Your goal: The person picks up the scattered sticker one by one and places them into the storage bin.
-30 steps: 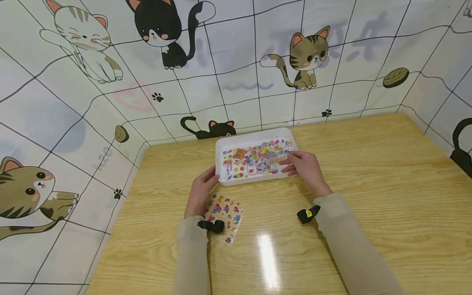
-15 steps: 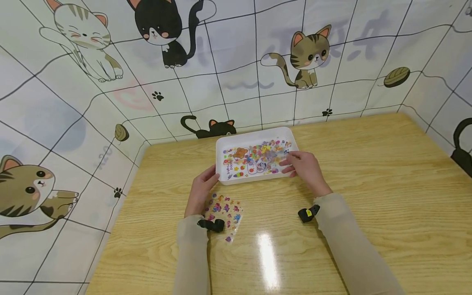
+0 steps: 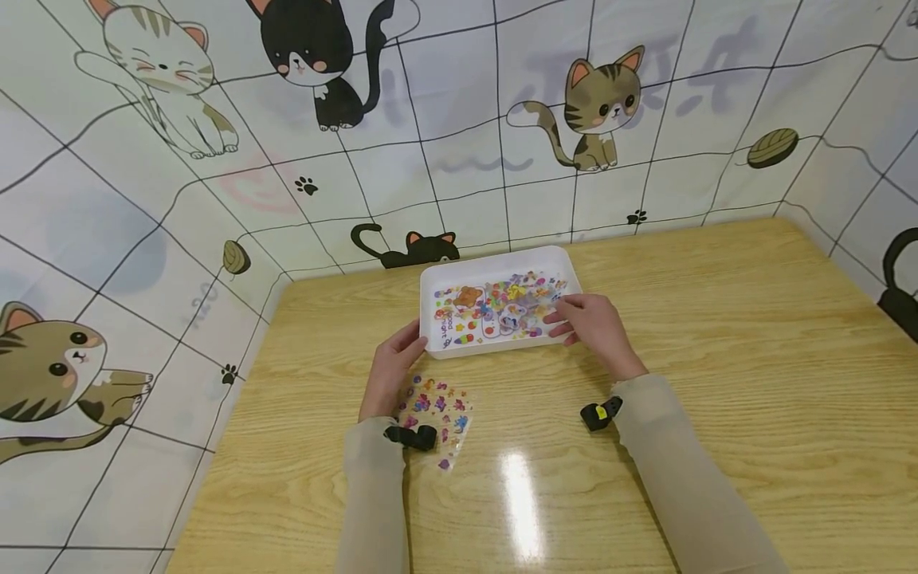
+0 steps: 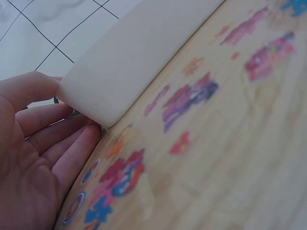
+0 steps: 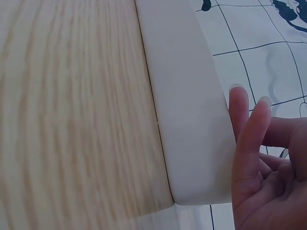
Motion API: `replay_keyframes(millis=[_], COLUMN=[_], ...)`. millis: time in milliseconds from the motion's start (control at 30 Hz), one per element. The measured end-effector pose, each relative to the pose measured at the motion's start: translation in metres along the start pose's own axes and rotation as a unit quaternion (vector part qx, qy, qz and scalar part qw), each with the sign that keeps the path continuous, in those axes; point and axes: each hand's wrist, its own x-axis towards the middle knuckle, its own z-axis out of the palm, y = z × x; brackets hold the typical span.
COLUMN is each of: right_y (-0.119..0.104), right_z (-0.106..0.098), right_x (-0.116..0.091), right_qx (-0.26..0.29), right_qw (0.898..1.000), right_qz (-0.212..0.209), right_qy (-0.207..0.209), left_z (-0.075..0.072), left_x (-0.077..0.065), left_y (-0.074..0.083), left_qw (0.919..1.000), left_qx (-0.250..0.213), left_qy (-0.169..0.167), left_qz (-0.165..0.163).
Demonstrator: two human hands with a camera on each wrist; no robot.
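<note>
In the head view a white tray (image 3: 459,351) stands near the back edge of the table, with several colourful clear sticker sheets (image 3: 469,297) overlapping inside it. My left hand (image 3: 390,369) grips the tray's front left corner; the left wrist view has the thumb at the rim and fingers against the corner. At the right end, my right hand (image 3: 594,327) reaches over the rim with its fingers at the stickers. Two of its fingers (image 5: 247,134) show fairly straight beside the tray's outer wall in the right wrist view. Its other fingertips are hidden there.
Another clear sticker sheet (image 3: 441,406) lies on the wooden table (image 3: 717,343) in front of the tray, partly under the left wrist. A cat-printed wall covering (image 3: 466,135) rises behind the table. Black wrist cameras (image 3: 601,414) sit on both sleeves.
The upper right stickers in the tray have sunk slightly toward the front. Both hands stay almost in place and the tray keeps its position.
</note>
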Motion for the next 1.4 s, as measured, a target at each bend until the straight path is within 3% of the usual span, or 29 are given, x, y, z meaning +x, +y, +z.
replay_keyframes(millis=[967, 1400], right_y=[-0.0013, -0.0028], right_z=[0.0015, 0.0025], right_x=[-0.0021, -0.0012], right_qx=[-0.015, 0.007], right_qw=[1.0, 1.0], right_qz=[0.006, -0.018], right_qy=[0.001, -0.005], left_z=[-0.0007, -0.0001], left_x=[-0.0007, 0.0006], left_y=[-0.0018, 0.0019], left_qw=[1.0, 1.0], left_qx=[-0.008, -0.01], left_qy=[-0.003, -0.002], left_qz=[-0.002, -0.001])
